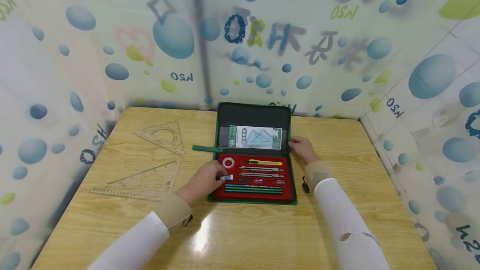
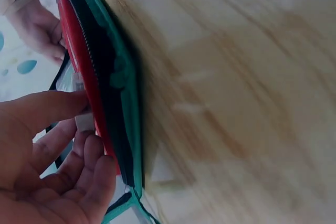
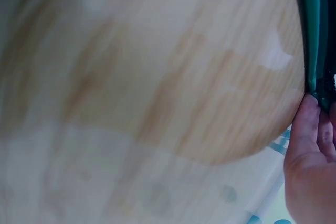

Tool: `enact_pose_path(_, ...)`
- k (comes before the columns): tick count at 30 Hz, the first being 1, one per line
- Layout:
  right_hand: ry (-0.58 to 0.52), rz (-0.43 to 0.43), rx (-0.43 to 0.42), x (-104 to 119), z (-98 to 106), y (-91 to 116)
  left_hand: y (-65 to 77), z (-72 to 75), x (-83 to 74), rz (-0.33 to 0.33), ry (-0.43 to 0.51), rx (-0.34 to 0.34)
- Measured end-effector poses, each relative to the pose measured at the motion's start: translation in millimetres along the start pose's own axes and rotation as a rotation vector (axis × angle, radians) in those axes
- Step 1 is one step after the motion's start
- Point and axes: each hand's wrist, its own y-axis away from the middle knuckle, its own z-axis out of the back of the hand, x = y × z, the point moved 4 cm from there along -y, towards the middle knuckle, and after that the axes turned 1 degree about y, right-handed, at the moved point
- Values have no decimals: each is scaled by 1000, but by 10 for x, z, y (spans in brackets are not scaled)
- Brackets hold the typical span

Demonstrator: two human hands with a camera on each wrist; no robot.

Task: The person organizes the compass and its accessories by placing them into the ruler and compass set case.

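Observation:
A green zip case (image 1: 256, 200) lies unfolded on the table, its red tray (image 1: 265, 196) at the front and a black lid (image 1: 255, 115) raised behind. At the tray's left side my left hand (image 1: 204, 180) pinches a white eraser (image 1: 227, 177) with a blue mark between thumb and fingers. In the left wrist view the eraser (image 2: 85, 121) sits right at the red surface. My right hand (image 1: 303, 149) holds the case's right edge near the fold; its fingertips meet the green border (image 3: 313, 40) in the right wrist view. How its thumb lies is hidden.
Two clear set squares (image 1: 161, 136) lie on the table left of the case. The tray holds a round white ring (image 1: 228, 162), a yellow cutter (image 1: 264, 162), compasses (image 1: 260, 169) and green pencils (image 1: 253, 188). A packet (image 1: 258, 137) sits in the lid; a green strap (image 1: 204, 148) sticks out left.

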Motion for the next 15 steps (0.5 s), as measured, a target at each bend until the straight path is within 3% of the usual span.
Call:
enact_pose_path(7,-2,-10,4,4,4,4,-68,-71,-49,30,-65,12)
enact_pose_path(15,-4,-16,3,15,-1,10,-64,-68,-83,77,-78,38)
